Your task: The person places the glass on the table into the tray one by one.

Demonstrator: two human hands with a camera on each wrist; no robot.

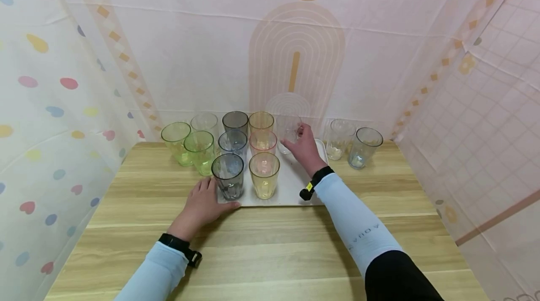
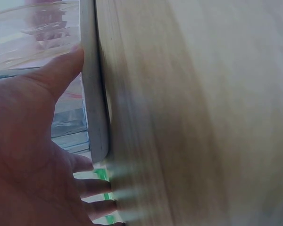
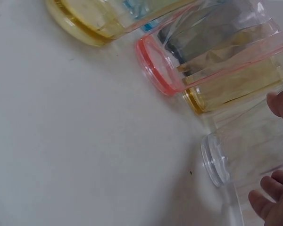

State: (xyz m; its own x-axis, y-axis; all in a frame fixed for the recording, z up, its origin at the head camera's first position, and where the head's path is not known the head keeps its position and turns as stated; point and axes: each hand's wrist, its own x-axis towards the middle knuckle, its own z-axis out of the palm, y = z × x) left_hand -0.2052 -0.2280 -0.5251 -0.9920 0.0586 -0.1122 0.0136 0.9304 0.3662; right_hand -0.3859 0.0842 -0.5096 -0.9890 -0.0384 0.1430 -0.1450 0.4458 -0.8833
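Green cups: two, off the tray on the table, far left, touching each other.
Left hand: fingers straight and spread, palm flat on the wood, thumb pressed along the tray's near-left corner; holding nothing.
Tray: white, bearing two columns of tumblers at its left, bare along its right side.
Grey cup: front-left on the tray, just above the left thumb.
Yellow cup: beside the grey one, pink cup behind it.
Clear cup: upright at the tray's back, right of the amber cup; base on the tray in the right wrist view.
Right hand: fingers curled round the clear cup's side, grip light.
Outer cups: a clear and a bluish one, off the tray at right.
Doing it well: probably best to set the base flat, clear of the amber neighbour, before loosening; keep the tray braced.
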